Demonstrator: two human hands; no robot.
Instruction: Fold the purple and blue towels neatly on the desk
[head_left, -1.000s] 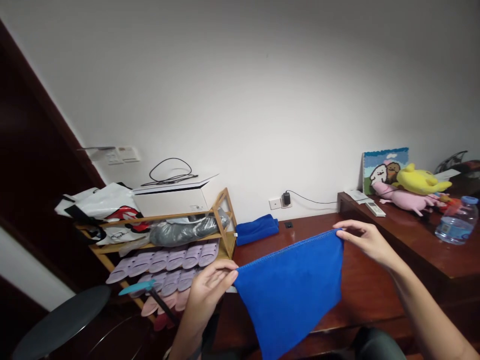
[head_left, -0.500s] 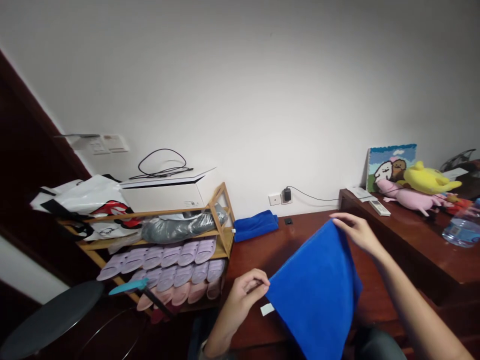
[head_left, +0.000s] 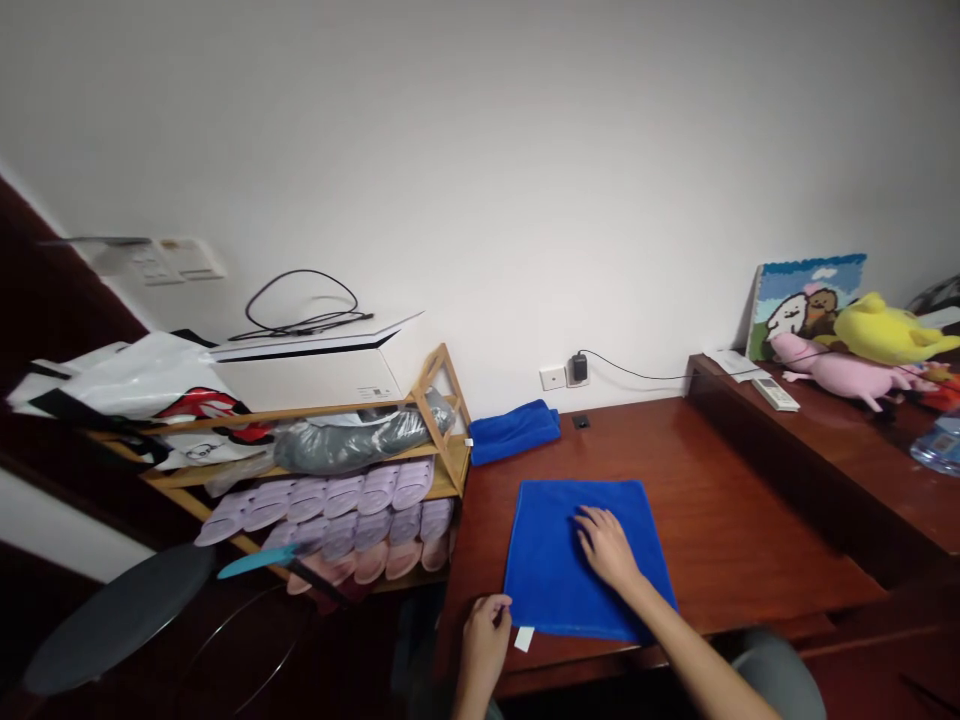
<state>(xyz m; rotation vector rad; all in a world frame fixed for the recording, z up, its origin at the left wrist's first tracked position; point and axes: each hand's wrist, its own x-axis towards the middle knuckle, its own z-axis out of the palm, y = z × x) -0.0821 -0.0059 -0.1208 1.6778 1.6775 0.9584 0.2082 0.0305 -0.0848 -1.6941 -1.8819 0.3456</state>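
A blue cloth (head_left: 551, 560) lies spread out flat on the reddish-brown wooden desk (head_left: 720, 500), with a white tag (head_left: 524, 638) sticking out at its near left corner. At that corner, the thumb and fingers of my left hand (head_left: 486, 635) pinch the cloth's edge. My right hand (head_left: 606, 548) rests on the middle of the cloth, palm down and fingers stretched out. Farther back, beside the shelf, a second blue cloth (head_left: 516, 432) lies folded.
On the left stands a wooden rack (head_left: 450, 455) with lilac and pink slippers (head_left: 375, 490) and a white box (head_left: 315, 380) on top. A dark round stool seat (head_left: 120, 620) is at the lower left. Plush toys (head_left: 840, 370) and a remote (head_left: 775, 394) lie on the raised right ledge.
The cloth hung lifted between both hands; now it lies flat on the desk. My right hand has let go of its corner and moved down and left onto its middle.
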